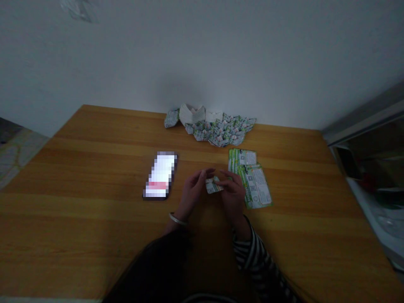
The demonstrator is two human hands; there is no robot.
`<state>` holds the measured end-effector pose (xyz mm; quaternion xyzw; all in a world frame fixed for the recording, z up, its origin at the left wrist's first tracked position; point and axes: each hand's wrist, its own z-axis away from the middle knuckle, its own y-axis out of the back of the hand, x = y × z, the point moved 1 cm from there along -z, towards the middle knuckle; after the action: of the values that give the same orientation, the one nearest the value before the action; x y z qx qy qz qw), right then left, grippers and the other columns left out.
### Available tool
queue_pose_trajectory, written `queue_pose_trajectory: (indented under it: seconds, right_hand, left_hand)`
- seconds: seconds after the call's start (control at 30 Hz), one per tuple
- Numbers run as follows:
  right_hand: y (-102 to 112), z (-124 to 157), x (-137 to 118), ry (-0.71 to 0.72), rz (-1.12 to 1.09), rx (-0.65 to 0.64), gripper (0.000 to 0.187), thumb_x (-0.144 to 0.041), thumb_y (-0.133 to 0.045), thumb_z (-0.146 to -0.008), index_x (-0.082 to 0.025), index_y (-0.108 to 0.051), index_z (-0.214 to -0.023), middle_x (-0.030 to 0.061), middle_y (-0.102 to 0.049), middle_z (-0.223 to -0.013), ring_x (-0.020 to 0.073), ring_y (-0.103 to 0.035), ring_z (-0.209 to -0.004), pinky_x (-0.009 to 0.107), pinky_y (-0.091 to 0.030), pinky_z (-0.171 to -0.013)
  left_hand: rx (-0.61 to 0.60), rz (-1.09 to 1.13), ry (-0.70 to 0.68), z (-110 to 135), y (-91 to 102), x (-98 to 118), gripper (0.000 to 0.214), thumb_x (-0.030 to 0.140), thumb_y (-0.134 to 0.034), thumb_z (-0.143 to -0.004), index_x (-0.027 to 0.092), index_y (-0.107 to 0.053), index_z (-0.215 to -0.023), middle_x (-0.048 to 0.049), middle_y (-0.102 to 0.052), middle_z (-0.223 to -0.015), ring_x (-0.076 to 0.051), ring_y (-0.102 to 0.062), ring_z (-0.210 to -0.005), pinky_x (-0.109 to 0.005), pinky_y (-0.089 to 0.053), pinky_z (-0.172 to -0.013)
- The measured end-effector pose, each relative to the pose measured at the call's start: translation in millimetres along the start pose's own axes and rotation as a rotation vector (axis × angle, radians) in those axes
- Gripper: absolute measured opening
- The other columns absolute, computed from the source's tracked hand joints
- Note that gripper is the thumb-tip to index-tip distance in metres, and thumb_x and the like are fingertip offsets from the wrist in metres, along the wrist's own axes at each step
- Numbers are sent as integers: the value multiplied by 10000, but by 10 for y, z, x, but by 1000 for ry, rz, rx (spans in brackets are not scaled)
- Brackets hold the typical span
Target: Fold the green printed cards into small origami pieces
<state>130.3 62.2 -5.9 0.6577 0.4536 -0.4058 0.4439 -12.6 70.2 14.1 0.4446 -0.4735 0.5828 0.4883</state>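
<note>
Between my two hands is a small folded piece of printed paper (214, 185), green and white. My left hand (193, 188) grips its left side, thumb and fingers closed on it. My right hand (232, 191) pinches the same paper from the right. Just beyond the right hand lie printed green-and-white leaflets (257, 187), partly overlapping. Toward the wall sits a cluster of folded paper pieces (221, 129), fitted together in rows, with a white folded part (192, 114) at its left.
A phone (160, 174) with a lit, blurred screen lies left of my hands on the wooden table (94, 176). A pale wall (202, 54) stands along the table's far edge. To the right is a shelf-like unit (372, 210) holding dark objects.
</note>
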Motion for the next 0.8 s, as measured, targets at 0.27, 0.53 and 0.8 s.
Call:
queue_pose_trajectory:
  seconds: [0.27,0.53,0.8]
  right_hand:
    - [35,-11,66,-47,37,-67,422,0,-474,-683,-236,-753,-892,18,-701,-844,173,-645,-772,286,-501,-700]
    - [-52,-14,-36,-155,-5,-197,129,-232,-560,-850,-202,-675,-901,47,-715,-868,196,-667,-808,309,-520,-744]
    - [-116,-37,-28,-336,-190,-84,279,-288,-670,-815,-238,-497,-1028,-32,-636,-755,160,-650,-706,263,-519,-655]
  left_hand:
    - [-220,-333,-69,-44,142,-92,365,307,-644,-848,158,-662,-1181,-96,-729,-1129,-220,-704,-969,-358,-566,-877]
    - [-131,-820,-296,18,60,-188,499,110,-518,-866,183,-480,-1359,-128,-638,-1242,-242,-653,-1053,-395,-537,-906]
    - [-107,-900,-352,103,-57,-83,388,121,-497,-885,188,-535,-1265,-98,-662,-1153,-232,-645,-1026,-352,-526,-887]
